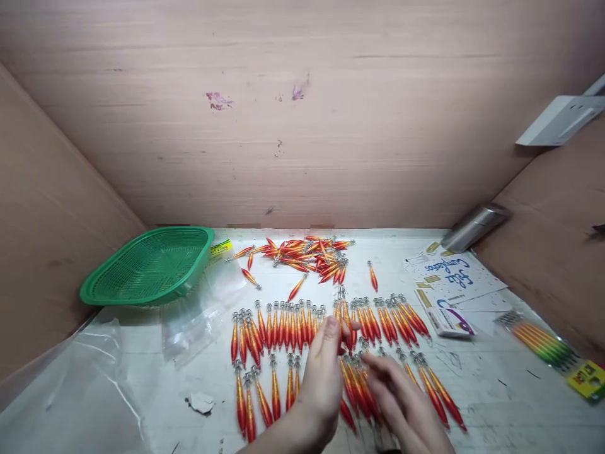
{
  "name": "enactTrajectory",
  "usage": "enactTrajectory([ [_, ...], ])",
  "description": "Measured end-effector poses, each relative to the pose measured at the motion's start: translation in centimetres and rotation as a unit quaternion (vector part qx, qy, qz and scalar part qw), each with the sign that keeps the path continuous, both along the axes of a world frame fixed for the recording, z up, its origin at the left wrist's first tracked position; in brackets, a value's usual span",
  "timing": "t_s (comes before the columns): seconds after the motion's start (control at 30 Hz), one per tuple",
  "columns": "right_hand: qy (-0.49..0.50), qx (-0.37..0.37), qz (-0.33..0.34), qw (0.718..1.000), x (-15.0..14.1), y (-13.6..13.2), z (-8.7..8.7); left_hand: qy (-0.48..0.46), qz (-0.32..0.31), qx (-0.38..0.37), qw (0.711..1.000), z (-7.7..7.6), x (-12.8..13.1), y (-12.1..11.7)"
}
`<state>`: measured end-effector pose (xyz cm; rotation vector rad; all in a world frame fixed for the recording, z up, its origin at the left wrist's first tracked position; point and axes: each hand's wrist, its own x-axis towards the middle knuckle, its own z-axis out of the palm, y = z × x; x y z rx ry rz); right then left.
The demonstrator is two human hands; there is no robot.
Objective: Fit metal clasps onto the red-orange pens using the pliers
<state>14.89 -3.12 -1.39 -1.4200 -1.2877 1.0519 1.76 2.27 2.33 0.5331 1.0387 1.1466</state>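
Several red-and-orange fishing lures lie in neat rows (pixel 293 328) across the white table (pixel 496 391), with a loose pile of the same lures (pixel 307 252) further back. My left hand (pixel 321 378) reaches over the rows, its fingers held together and its thumb touching a lure near the middle of the upper row. My right hand (pixel 401 403) lies just right of it, fingers stretched low over the lures of the lower row. Whether either hand grips a lure is unclear.
A green plastic basket (pixel 149 265) stands at the back left, with clear plastic bags (pixel 198 315) beside it. Printed cards (pixel 449 277), a small box (pixel 447 318), a metal cylinder (pixel 475 227) and a packed set of lures (pixel 548 347) lie at the right. Wooden walls enclose the table.
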Motion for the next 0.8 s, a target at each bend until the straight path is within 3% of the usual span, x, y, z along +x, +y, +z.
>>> enactTrajectory([
  [0.03, 0.071, -0.058, 0.018, 0.996, -0.4, 1.9, 1.1, 0.007, -0.001, -0.007, 1.0, -0.3, 0.5, 0.0],
  [0.13, 0.115, -0.091, 0.059, 0.987, -1.4, 6.7, 2.6, 0.07, 0.021, -0.012, 0.997, -0.8, 0.9, 0.7],
  [0.3, 0.088, -0.104, 0.088, 0.987, -2.3, 11.1, 0.9, 0.17, 0.068, 0.037, 0.982, -1.1, -0.8, 3.6],
  [0.43, -0.014, -0.127, 0.088, 0.988, -2.0, 13.5, -0.4, 0.246, 0.096, 0.058, 0.963, -2.0, -2.4, 5.9],
  [0.57, -0.17, -0.132, 0.095, 0.972, -1.6, 14.6, -0.5, 0.349, 0.094, 0.046, 0.931, -2.7, -5.1, 8.5],
  [0.7, -0.317, -0.132, 0.135, 0.929, -3.2, 14.7, 0.0, 0.486, 0.061, 0.015, 0.872, -3.0, -8.3, 12.1],
  [0.8, -0.399, -0.125, 0.145, 0.897, -5.2, 14.9, 0.8, 0.576, 0.032, -0.012, 0.817, -3.3, -9.1, 14.2],
])
